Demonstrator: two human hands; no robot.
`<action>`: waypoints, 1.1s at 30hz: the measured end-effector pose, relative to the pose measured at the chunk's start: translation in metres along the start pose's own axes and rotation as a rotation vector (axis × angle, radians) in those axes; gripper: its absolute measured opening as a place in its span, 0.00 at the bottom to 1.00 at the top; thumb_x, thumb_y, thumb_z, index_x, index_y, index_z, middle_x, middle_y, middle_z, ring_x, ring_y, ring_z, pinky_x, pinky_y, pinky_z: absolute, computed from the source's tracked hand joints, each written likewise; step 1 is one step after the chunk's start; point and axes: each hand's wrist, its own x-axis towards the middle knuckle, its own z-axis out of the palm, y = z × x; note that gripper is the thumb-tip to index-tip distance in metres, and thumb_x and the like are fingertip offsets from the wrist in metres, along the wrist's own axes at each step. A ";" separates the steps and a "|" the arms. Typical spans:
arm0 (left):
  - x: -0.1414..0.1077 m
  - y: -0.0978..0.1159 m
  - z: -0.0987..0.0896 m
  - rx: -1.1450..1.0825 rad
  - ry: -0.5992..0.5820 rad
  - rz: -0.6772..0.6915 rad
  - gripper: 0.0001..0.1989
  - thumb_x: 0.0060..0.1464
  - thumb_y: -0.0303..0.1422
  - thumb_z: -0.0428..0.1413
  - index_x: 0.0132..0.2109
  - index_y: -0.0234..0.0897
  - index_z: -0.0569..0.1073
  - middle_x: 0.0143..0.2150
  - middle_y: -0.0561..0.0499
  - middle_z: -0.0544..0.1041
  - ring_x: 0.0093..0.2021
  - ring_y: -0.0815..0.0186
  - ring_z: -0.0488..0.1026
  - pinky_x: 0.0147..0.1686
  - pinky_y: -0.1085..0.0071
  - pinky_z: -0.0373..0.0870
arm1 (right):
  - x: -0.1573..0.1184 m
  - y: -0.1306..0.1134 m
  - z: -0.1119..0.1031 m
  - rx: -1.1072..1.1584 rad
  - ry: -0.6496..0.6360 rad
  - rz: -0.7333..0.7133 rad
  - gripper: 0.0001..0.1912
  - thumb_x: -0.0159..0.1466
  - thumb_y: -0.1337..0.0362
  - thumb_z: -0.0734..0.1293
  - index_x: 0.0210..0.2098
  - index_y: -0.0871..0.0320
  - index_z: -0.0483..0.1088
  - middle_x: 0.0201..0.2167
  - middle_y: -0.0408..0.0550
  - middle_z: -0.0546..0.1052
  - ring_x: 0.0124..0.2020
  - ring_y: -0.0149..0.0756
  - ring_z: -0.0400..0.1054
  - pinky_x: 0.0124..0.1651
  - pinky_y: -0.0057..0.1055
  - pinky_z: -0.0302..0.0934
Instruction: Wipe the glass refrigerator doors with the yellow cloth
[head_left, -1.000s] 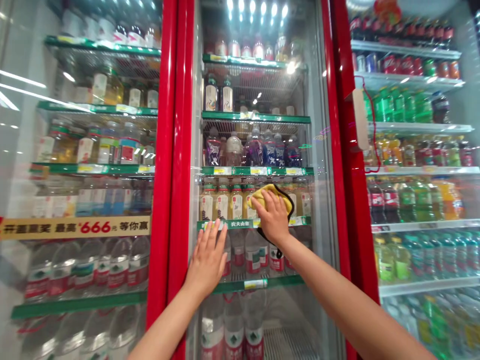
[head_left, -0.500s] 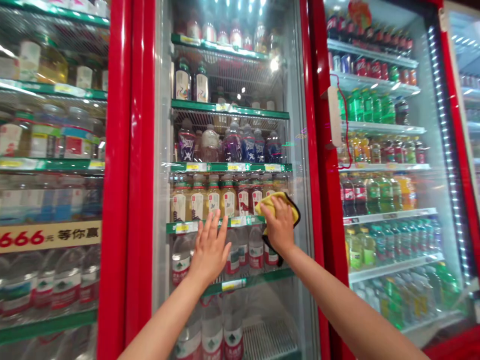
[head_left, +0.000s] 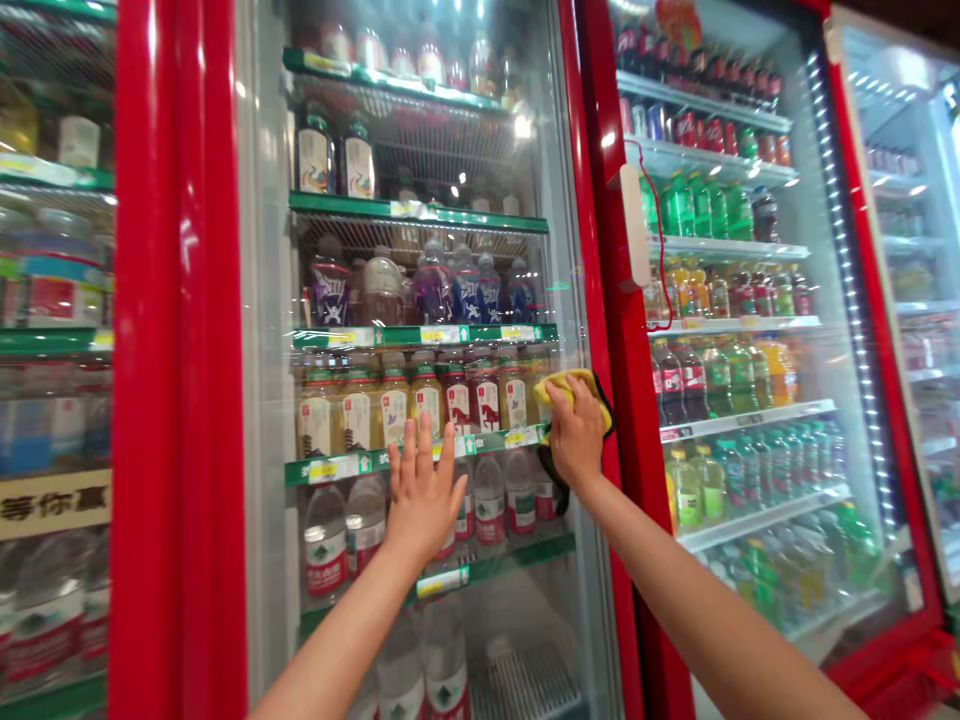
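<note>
A yellow cleaning cloth (head_left: 606, 400) with a black edge lies under my right hand (head_left: 576, 432), pressed to the glass door (head_left: 517, 600) close to its red right-hand frame. My right fingers rest over the cloth, and part of it hangs down below the palm. My left hand (head_left: 426, 490) is at the middle of the same door, fingers spread, with nothing in it. Behind the glass, juice bottles (head_left: 360, 405) stand on a shelf just above my left fingertips. Water bottles (head_left: 325, 545) fill the shelf below.
To the right, a second fridge (head_left: 742, 420) holds rows of coloured drinks. On the red frame between them sits a white box (head_left: 634, 228) with a red cord (head_left: 660, 240). Another fridge with a red frame (head_left: 146, 360) stands at the left.
The view has swung right, so the fridges sit further left in it. My right hand and the cloth have slid right across the glass, nearer the red frame. My left hand stays spread.
</note>
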 end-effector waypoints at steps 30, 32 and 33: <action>0.008 0.025 0.012 -0.066 -0.071 0.144 0.48 0.60 0.42 0.57 0.75 0.40 0.35 0.76 0.40 0.46 0.76 0.50 0.40 0.73 0.42 0.33 | 0.168 0.060 -0.006 0.044 -0.039 -0.060 0.28 0.67 0.75 0.57 0.66 0.59 0.64 0.71 0.57 0.59 0.72 0.43 0.51 0.73 0.45 0.49; 0.008 0.027 0.012 -0.069 -0.077 0.140 0.49 0.60 0.41 0.57 0.75 0.39 0.34 0.77 0.40 0.45 0.77 0.50 0.39 0.73 0.42 0.33 | 0.158 0.061 -0.005 0.030 -0.045 -0.054 0.29 0.67 0.74 0.57 0.67 0.58 0.62 0.71 0.57 0.57 0.73 0.44 0.49 0.73 0.45 0.48; 0.008 0.028 0.012 -0.072 -0.081 0.135 0.49 0.60 0.41 0.57 0.75 0.39 0.33 0.77 0.40 0.45 0.77 0.50 0.38 0.73 0.42 0.32 | 0.141 0.062 -0.004 0.026 -0.045 -0.047 0.29 0.68 0.73 0.57 0.67 0.57 0.62 0.72 0.56 0.56 0.73 0.45 0.48 0.73 0.46 0.48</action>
